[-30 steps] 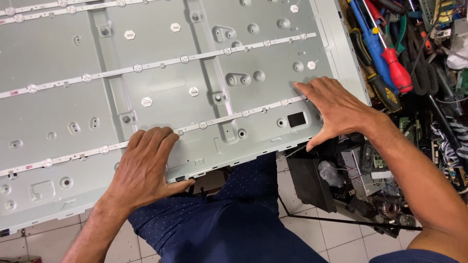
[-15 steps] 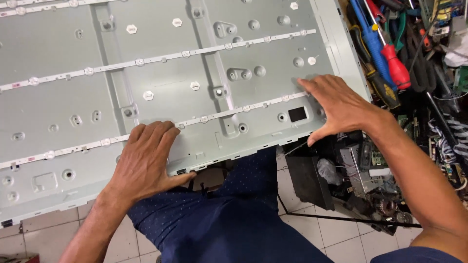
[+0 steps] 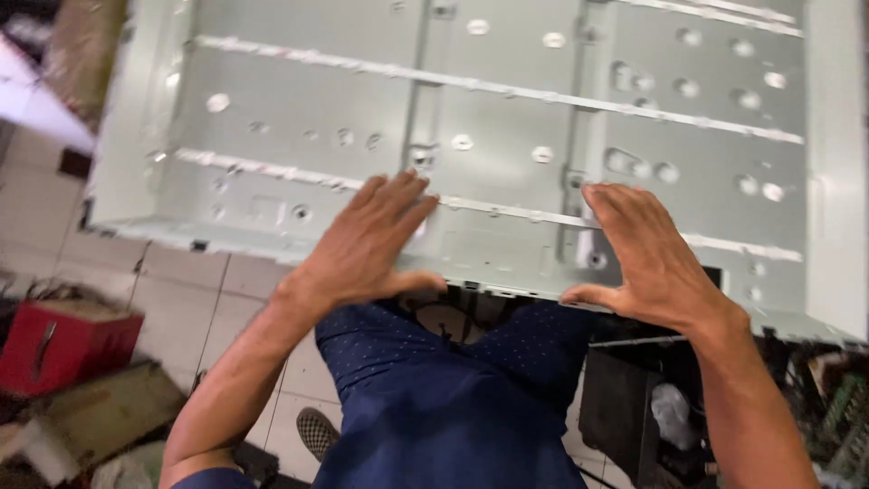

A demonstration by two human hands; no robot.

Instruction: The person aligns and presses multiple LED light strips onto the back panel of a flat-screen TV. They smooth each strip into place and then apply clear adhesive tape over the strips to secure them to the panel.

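Panel: the big pale metal backlight panel lies flat in front of you, its near edge over your lap and its far side running out of the picture
Light strips: thin strips cross the inside face from left to right, with small round lenses spaced along them
Left hand: your left hand lies flat on the panel near its front edge, fingers spread and straight, thumb hooked at the lip; it closes on nothing
Right hand: your right hand rests the same way further right, fingers splayed on the sheet, thumb under the near edge, nothing clasped
Handling: it looks like thin pressed sheet, likely light for its size but floppy and prone to twist; the rim may be sharp
Where to hold: take it by the folded near rim or the raised ribs, hands well apart
Avoid: keep your palms off the strips and lenses, which look fragile
Around you: tiled floor below, a red box at the left, dark clutter at the right
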